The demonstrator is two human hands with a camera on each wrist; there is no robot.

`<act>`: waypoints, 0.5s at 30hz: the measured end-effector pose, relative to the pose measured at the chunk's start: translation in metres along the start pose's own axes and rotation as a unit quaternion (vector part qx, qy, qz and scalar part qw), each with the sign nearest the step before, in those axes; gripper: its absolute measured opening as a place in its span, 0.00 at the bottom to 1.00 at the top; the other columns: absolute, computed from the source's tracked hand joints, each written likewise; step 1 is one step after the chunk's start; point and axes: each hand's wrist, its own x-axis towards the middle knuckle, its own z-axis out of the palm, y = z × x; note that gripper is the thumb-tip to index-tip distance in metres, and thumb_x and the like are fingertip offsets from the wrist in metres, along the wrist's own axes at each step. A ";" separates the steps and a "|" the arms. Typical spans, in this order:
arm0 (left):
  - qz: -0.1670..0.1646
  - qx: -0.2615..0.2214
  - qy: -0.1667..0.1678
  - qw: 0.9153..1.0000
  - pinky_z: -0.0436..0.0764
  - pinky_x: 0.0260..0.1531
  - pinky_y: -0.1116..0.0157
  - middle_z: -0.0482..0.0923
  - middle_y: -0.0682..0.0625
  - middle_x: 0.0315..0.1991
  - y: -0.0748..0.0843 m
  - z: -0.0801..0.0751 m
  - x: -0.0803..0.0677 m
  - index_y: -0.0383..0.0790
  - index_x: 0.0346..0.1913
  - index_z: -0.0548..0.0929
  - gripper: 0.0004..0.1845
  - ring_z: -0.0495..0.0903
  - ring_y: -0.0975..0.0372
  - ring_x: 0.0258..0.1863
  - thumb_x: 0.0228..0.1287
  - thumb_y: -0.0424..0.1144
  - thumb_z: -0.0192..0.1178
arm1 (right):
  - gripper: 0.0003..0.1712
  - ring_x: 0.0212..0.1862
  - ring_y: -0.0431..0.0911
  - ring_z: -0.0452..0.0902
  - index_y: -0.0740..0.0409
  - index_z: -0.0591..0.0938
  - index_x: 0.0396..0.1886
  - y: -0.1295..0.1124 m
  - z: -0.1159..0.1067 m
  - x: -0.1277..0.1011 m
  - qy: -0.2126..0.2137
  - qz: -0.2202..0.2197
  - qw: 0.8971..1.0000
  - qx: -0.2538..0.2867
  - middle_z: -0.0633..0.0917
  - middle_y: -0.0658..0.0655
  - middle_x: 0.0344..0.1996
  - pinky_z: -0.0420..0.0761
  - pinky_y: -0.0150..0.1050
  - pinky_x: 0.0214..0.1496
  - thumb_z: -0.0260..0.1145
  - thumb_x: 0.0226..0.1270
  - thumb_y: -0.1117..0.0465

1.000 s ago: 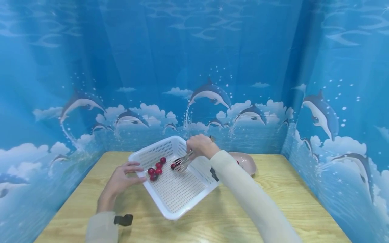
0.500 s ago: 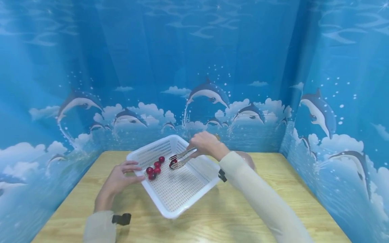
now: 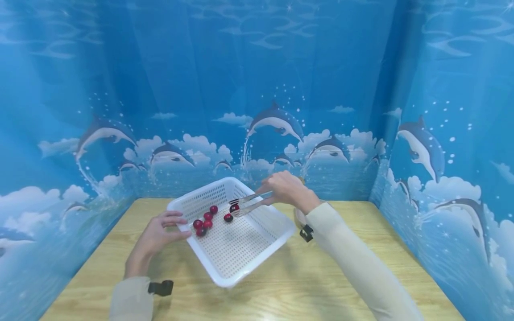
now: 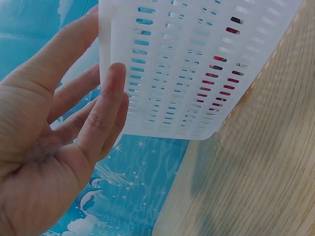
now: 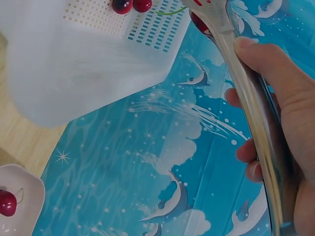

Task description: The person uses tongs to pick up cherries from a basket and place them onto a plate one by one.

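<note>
head: high, forward-down | wrists: close | shared: basket

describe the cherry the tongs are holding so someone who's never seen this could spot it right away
On the wooden table sits a white perforated basket, steadied at its left rim by the left hand. The right hand holds metal tongs over it, and the cherry is at their tips. Unlike the loose cherries on the basket floor, it is lifted and clamped.
</note>
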 end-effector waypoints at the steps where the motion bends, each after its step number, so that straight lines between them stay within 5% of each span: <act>1: 0.000 -0.001 0.000 1.000 0.77 0.67 0.39 0.69 0.35 0.73 0.000 0.000 0.000 0.31 0.58 0.84 0.31 0.76 0.37 0.66 0.56 0.46 0.78 | 0.18 0.41 0.44 0.91 0.40 0.90 0.50 0.001 0.000 -0.002 0.003 0.000 1.000 0.003 0.92 0.50 0.49 0.85 0.27 0.32 0.74 0.63 0.42; 15: -0.005 -0.003 -0.001 1.000 0.79 0.66 0.42 0.69 0.37 0.73 -0.002 0.000 0.000 0.32 0.58 0.84 0.31 0.76 0.39 0.67 0.56 0.47 0.78 | 0.20 0.29 0.39 0.88 0.44 0.91 0.50 0.005 0.007 -0.016 0.033 -0.010 0.999 0.007 0.91 0.53 0.51 0.69 0.21 0.18 0.76 0.61 0.43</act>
